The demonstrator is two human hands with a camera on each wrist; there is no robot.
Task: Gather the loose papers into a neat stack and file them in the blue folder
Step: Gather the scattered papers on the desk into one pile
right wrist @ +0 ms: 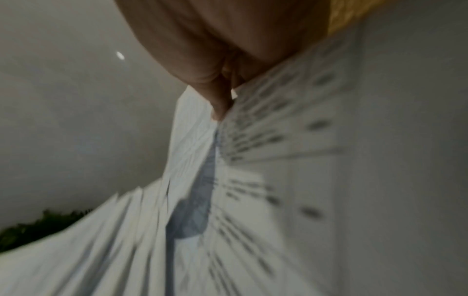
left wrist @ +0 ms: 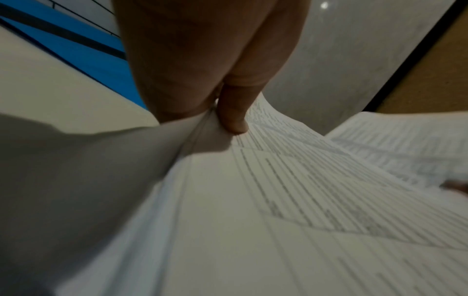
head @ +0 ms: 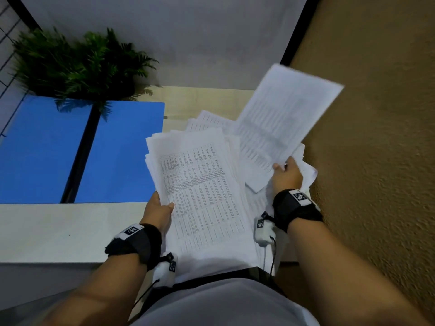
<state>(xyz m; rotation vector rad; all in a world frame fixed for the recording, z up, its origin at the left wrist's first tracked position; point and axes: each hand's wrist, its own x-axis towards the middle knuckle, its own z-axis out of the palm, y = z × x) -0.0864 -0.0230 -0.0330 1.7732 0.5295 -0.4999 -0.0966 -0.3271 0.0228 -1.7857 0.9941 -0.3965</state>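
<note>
Both hands grip paper: left hand (head: pixel 160 211) pinches the stack (head: pixel 200 189), right hand (head: pixel 288 174) lifts sheets (head: pixel 282 118).

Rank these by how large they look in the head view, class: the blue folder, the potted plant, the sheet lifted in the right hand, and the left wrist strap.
1. blue folder, open flat
2. potted plant
3. lifted sheet, pinched by the right hand; close to the plant, so that order is unsure
4. left wrist strap, smallest

Thin matt printed paper sheets (head: pixel 202 184), smooth blue folder (head: pixel 122 151), rough-textured ochre wall (head: pixel 376 137)
</note>
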